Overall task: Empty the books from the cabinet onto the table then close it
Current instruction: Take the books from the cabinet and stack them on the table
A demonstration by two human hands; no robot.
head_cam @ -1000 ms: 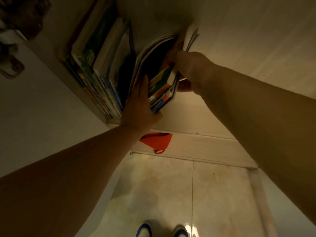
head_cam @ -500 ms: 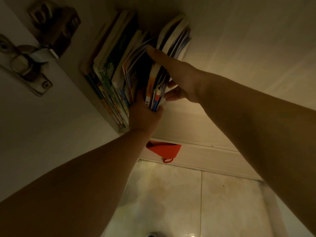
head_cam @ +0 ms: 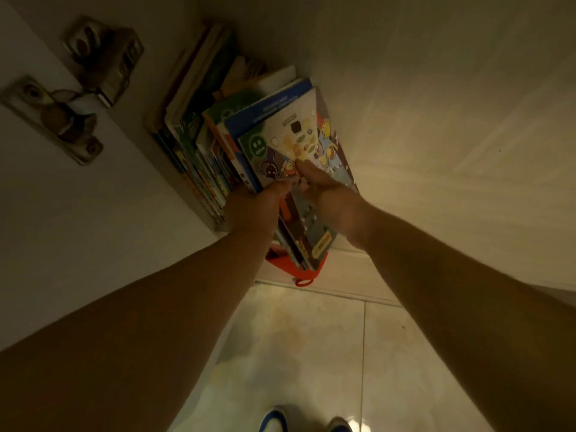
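Both hands grip one bundle of thin books (head_cam: 299, 145) drawn partway past the cabinet's front edge (head_cam: 199, 210): the left hand (head_cam: 254, 207) clasps its lower left side, the right hand (head_cam: 327, 194) its face, thumb on the sticker cover. More books (head_cam: 193, 132), too many to count, stand to the left. Two hinges (head_cam: 103, 57) sit on the door; open tiled floor (head_cam: 311, 353) lies below

Bundle of books tipped out of the cabinet

The right hand (head_cam: 330, 194), earlier reaching deep between the books, now grips a bundle of books (head_cam: 299, 145) from the front with the left hand (head_cam: 255, 207); the bundle leans outward, its cartoon cover facing up, away from the standing row (head_cam: 199, 141).
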